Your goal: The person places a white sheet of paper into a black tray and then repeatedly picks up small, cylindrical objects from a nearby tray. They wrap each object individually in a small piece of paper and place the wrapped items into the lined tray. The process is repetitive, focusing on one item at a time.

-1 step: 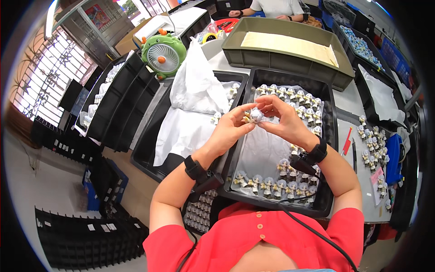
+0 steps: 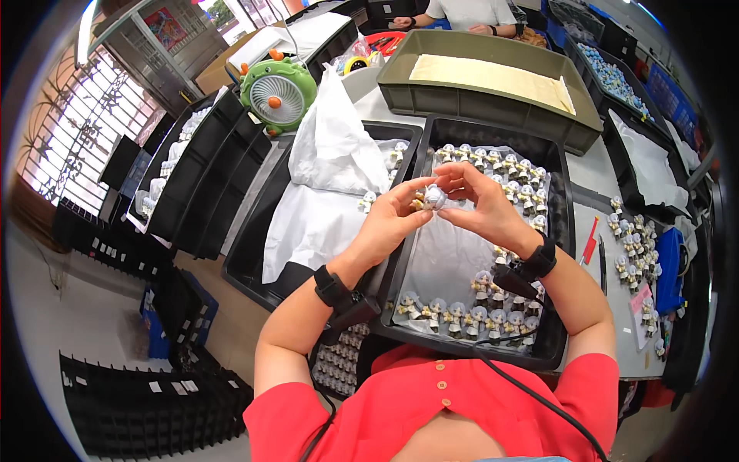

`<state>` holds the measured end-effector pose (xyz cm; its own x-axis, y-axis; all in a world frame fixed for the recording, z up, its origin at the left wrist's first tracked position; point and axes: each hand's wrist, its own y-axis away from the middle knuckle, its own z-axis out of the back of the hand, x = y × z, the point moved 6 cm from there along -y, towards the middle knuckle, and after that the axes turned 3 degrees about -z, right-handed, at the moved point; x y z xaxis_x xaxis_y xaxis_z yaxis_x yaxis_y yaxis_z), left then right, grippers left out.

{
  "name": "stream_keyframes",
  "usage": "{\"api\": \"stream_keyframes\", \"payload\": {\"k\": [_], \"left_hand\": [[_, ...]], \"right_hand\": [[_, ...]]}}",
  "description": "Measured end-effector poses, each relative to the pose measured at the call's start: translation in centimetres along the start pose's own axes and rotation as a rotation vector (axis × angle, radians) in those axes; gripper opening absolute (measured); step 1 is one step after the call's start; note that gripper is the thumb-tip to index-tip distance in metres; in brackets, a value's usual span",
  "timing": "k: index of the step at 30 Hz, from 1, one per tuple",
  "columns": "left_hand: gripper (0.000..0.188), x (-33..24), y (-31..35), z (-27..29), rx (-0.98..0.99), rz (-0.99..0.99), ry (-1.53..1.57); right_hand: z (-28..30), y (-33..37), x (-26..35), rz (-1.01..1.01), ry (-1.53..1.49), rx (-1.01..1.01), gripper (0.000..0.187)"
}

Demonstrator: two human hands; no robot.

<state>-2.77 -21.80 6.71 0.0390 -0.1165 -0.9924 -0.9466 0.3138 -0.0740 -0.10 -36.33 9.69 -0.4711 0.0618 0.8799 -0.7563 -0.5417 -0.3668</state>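
Observation:
A small pale-haired figurine (image 2: 435, 197) is held up over the middle tray, between both hands. My left hand (image 2: 390, 219) pinches its left side with thumb and fingertips. On the other side my right hand (image 2: 488, 206) curls round it, thumb below and fingers above. The fingers cover much of its body. Beneath lies a black tray (image 2: 570, 231) lined with thin white sheeting (image 2: 445, 266). Rows of similar figurines (image 2: 476, 317) stand along its near edge, with more at its far and right sides. Wristbands with small devices are on both wrists.
Left of it, another black tray (image 2: 245, 254) holds a few figurines under a folded white sheet (image 2: 327, 154). Beyond stand a green fan (image 2: 278, 94) and a deep olive bin (image 2: 477, 108). Loose figurines (image 2: 633, 245) and a red tool (image 2: 590, 240) lie at right. Another person (image 2: 469, 14) sits opposite.

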Motion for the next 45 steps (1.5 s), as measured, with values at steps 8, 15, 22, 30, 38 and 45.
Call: {"api": "stream_keyframes", "payload": {"k": [8, 15, 22, 30, 38, 45], "left_hand": [[0.047, 0.4, 0.2, -0.3, 0.065, -0.051, 0.152], [0.051, -0.6, 0.3, -0.5, 0.19, -0.123, 0.149], [0.051, -1.3, 0.6, -0.5, 0.174, -0.163, 0.095], [0.056, -1.0, 1.0, -0.6, 0.164, 0.016, 0.11], [0.06, -0.2, 1.0, -0.2, 0.072, 0.044, 0.032], [0.063, -0.4, 1.1, 0.0, -0.015, 0.02, -0.073]], "right_hand": [[-0.3, 0.4, 0.4, 0.121, 0.038, -0.082, 0.034], [-0.4, 1.0, 2.6, 0.339, 0.198, -0.177, 0.03], [-0.5, 1.0, 2.3, 0.34, 0.084, -0.205, 0.027], [-0.2, 0.4, -0.7, -0.014, -0.369, -0.064, 0.022], [-1.1, 0.0, -2.2, -0.183, -0.473, 0.012, 0.028], [-2.2, 0.4, -4.3, -0.349, -0.487, 0.055, 0.03]]}}
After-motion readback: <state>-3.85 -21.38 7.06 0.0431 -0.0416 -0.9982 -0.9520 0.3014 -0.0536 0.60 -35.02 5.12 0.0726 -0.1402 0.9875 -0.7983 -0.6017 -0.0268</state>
